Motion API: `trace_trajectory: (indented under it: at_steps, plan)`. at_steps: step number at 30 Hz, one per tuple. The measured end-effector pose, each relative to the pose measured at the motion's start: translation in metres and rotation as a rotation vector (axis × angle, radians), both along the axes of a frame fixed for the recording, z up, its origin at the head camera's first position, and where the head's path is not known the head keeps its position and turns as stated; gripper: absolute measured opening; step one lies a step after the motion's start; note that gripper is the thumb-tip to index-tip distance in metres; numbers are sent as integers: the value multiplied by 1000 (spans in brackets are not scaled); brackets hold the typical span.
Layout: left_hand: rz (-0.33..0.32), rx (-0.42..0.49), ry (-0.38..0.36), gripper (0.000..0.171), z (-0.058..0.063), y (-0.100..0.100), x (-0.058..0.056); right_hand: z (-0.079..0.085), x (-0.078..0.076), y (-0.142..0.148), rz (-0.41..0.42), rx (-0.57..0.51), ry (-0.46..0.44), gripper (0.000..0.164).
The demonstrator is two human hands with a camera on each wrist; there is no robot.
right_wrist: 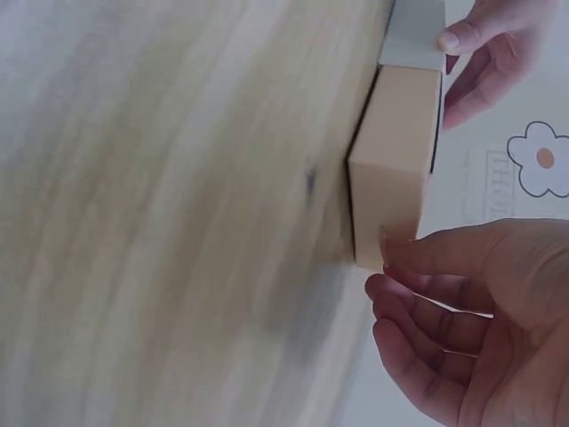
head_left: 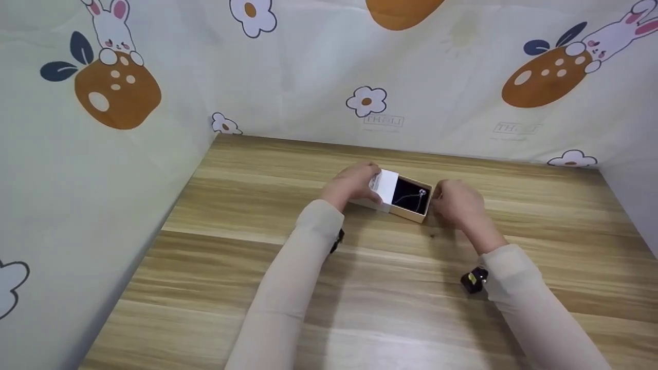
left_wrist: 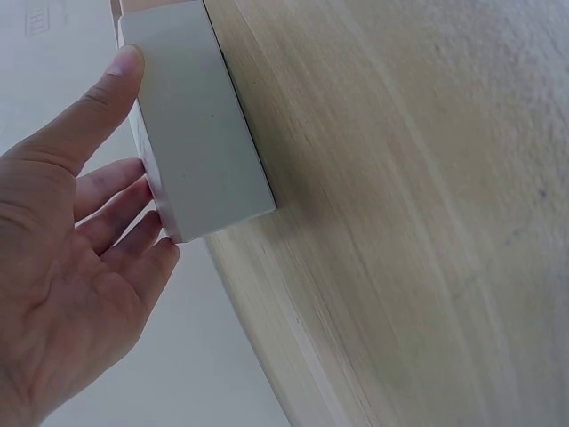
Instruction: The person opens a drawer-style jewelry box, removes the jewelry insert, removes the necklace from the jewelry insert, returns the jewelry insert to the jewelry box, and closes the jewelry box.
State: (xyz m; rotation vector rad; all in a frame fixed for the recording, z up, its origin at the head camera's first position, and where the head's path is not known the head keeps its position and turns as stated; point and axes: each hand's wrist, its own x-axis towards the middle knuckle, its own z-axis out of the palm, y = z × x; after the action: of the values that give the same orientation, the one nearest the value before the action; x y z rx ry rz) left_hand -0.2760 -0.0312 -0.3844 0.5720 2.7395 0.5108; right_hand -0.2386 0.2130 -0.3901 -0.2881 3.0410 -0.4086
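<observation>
Left hand (head_left: 353,183) grasps the white box sleeve (head_left: 388,186), tan drawer (head_left: 409,213) jutting lengthwise rightward. Right hand (head_left: 460,203) adjoins its outer end; whether pinching, I cannot tell.

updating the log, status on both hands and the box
Left grip on white box sleeve; right grip at tan drawer. Drawer partly out, pendant chain showing. No obstruction visible.
</observation>
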Motion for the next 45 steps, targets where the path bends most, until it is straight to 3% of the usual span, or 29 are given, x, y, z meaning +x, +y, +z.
trace_trajectory:
  at_steps: [9,18,31,38,45]
  plan:
    - [-10,-6,20,75,1,1,-1,7,-4,-11,4,-23,81,21]
    - [-32,-29,49,71,3,4,-3,-7,-12,-30,183,-9,104,32]
    - [-3,-10,43,70,4,6,2,-11,-16,-39,199,104,86,36]
    - [0,-11,35,71,2,3,1,-17,-17,-42,193,75,80,50]
    - [-11,-15,37,71,1,3,-1,-19,-18,-45,190,73,108,48]
